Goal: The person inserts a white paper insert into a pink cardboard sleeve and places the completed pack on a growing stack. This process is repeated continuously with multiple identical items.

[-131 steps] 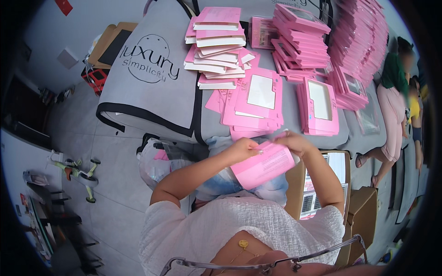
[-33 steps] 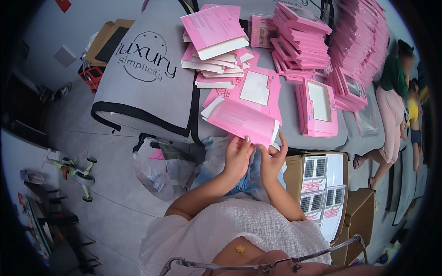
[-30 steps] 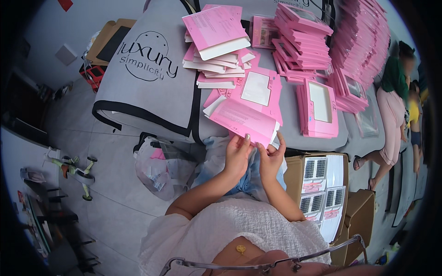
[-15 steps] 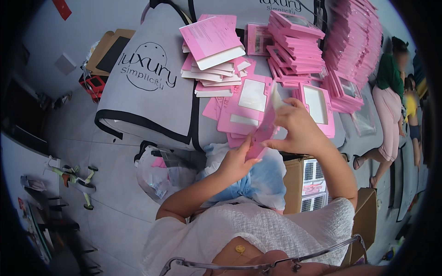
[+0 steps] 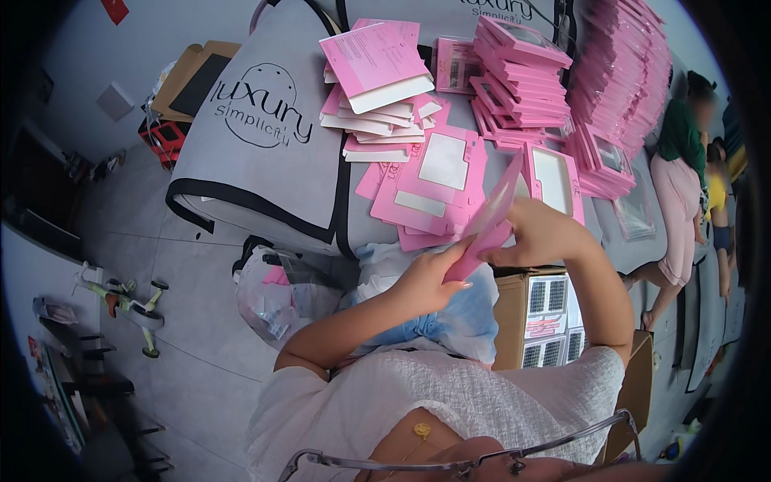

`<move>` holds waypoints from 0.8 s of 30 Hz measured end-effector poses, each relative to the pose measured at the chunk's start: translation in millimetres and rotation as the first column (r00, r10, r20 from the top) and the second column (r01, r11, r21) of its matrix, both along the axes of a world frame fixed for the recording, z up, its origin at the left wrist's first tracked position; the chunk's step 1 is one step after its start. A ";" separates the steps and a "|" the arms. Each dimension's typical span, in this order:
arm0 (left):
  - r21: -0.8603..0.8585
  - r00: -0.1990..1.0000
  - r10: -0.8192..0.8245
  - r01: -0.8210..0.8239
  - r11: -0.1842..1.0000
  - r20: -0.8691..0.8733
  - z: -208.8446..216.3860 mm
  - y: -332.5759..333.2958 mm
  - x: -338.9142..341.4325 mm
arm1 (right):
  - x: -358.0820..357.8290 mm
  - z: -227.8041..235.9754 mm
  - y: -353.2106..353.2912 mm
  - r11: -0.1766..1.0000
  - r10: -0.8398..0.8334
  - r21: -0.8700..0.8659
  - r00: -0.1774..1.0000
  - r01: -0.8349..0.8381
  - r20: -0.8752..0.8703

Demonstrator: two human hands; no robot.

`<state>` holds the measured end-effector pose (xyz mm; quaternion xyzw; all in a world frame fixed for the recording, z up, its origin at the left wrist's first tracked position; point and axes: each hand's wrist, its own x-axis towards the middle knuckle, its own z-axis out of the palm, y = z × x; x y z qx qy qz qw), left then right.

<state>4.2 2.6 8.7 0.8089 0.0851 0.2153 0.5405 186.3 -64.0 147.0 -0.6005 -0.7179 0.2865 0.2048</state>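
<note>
Head view: a thin pink cardboard carton (image 5: 492,213), nearly edge-on, between both hands above the lap.
The left hand (image 5: 434,277) pinches its lower end between thumb and fingers; the right hand (image 5: 548,230) curls at its right side, its exact hold partly hidden. Just beyond lie flat pink cardboard sheets with rectangular windows (image 5: 443,163). The step seems to be shaping the carton; the next move likely calls for a steady left pinch while the right fingers work the edge.
</note>
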 end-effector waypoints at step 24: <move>0.318 0.972 -0.207 0.161 0.934 0.116 13.5 8.2 -25.5 | 1.9 -45.0 -47.4 0.677 0.498 -0.484 0.830 -0.554 -0.253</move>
